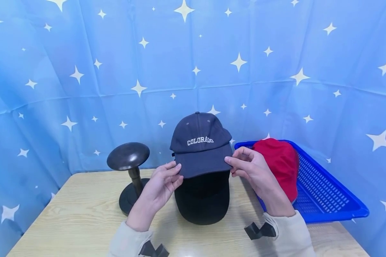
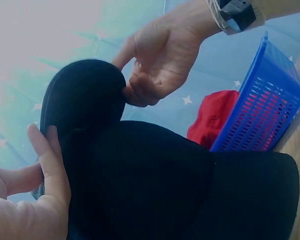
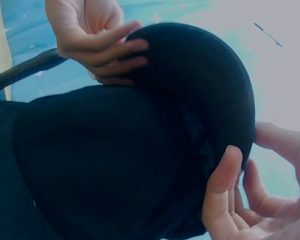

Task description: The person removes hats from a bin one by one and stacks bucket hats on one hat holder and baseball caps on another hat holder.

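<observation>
A navy baseball cap (image 1: pixel 201 130) with white COLORADO lettering faces me in the middle of the head view. My left hand (image 1: pixel 161 182) pinches the left side of its brim between thumb and fingers. On the opposite side of the brim, my right hand (image 1: pixel 252 169) pinches near the edge. Right below is a black baseball cap (image 1: pixel 202 205), its brim toward me; the navy cap overlaps its crown. Whatever supports the black cap is hidden. From the left wrist, the navy brim's dark underside (image 2: pixel 85 95) rises beyond the black crown (image 2: pixel 140 175).
To the left stands a dark hat stand (image 1: pixel 128 156) with a domed top and round base. A blue plastic basket (image 1: pixel 337 213) at the right holds a red cap (image 1: pixel 276 164). Behind the wooden table (image 1: pixel 74 221) hangs a blue star-patterned curtain (image 1: pixel 193 46).
</observation>
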### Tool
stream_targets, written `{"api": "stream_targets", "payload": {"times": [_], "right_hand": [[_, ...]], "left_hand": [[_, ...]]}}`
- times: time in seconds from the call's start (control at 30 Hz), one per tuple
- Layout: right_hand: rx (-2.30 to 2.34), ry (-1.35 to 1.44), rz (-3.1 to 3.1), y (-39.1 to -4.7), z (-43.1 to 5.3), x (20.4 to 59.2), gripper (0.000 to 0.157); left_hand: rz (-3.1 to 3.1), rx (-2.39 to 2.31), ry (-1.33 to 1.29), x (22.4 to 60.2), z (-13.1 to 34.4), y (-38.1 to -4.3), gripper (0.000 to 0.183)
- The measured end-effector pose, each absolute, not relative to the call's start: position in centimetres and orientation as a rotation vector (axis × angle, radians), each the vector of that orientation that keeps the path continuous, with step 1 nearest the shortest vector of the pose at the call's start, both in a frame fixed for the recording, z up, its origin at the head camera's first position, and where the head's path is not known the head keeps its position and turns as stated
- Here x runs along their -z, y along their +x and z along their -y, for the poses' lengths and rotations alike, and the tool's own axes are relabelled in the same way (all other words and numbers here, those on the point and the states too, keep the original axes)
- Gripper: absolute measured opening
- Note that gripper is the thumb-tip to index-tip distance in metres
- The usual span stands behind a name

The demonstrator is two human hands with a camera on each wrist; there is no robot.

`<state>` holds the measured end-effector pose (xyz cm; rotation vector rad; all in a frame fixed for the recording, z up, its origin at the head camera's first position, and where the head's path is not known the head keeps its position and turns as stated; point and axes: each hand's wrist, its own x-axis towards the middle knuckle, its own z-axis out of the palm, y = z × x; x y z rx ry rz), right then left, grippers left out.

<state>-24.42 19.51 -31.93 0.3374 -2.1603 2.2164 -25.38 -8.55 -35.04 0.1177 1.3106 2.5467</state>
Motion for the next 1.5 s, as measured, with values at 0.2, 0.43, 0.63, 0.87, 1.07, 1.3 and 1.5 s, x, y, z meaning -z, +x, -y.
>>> {"api": "stream_targets", "payload": {"times": [0.2, 0.43, 0.63, 0.87, 1.07, 1.3, 1.5], "right_hand": [[-2.125, 0.283, 2.295, -25.0, -19.9, 32.0, 0.020], [-2.158, 0.190, 2.466, -25.4, -20.4, 32.2, 0.057], [-2.153, 0.237, 2.537, -25.6, -20.6, 32.6, 0.068], [-2.122, 0.229, 2.607, -25.9, -20.7, 32.9, 0.072], [-2.124, 0.264, 2.629, -26.0, -20.6, 33.2, 0.057], [-2.157, 0.319, 2.640, -26.2, -20.7, 33.4, 0.052], [-2.172, 0.354, 2.683, -26.2, -20.6, 33.5, 0.045]], "left_hand": [[-1.361, -2.481, 0.113, 35.1, 9.1, -25.4, 0.022], [-1.387, -2.423, 0.109, 35.6, 9.8, -25.2, 0.031], [-1.388, -2.402, 0.097, 35.7, 10.4, -25.0, 0.071], [-1.398, -2.359, 0.132, 36.0, 10.6, -25.4, 0.073], [-1.426, -2.297, 0.166, 36.3, 11.0, -25.6, 0.079], [-1.506, -2.251, 0.166, 36.6, 11.1, -26.2, 0.039], [-1.702, -2.218, 0.083, 37.1, 10.8, -26.9, 0.016]]}}
